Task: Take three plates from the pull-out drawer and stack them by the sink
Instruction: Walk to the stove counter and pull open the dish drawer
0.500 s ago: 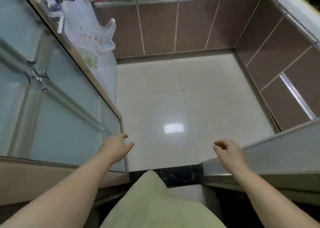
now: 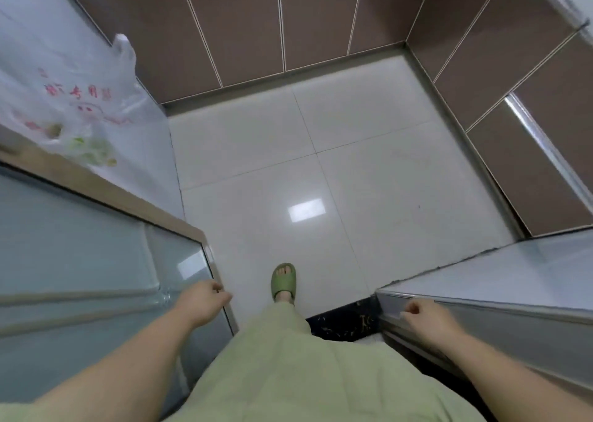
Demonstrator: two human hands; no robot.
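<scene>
No plates, pull-out drawer interior or sink show in the head view. My left hand [image 2: 203, 301] hangs low left of centre, fingers loosely curled, holding nothing, next to the edge of a glass sliding door [image 2: 96, 261]. My right hand [image 2: 425, 317] hangs low right, fingers curled with nothing in them, just in front of a grey door frame edge [image 2: 481, 309]. Brown lower cabinet fronts [image 2: 256, 20] run along the far wall and along the right side [image 2: 529, 107].
A white plastic bag [image 2: 80, 110] with red print hangs at the left above the floor. Glossy white floor tiles [image 2: 321, 164] fill the middle. My foot in a green slipper [image 2: 283, 282] stands on them past a black threshold strip [image 2: 340, 323].
The view has tilted down and moved forward; a slippered foot has come into view on the tiles. Both hands have curled in slightly and stay at my sides.
</scene>
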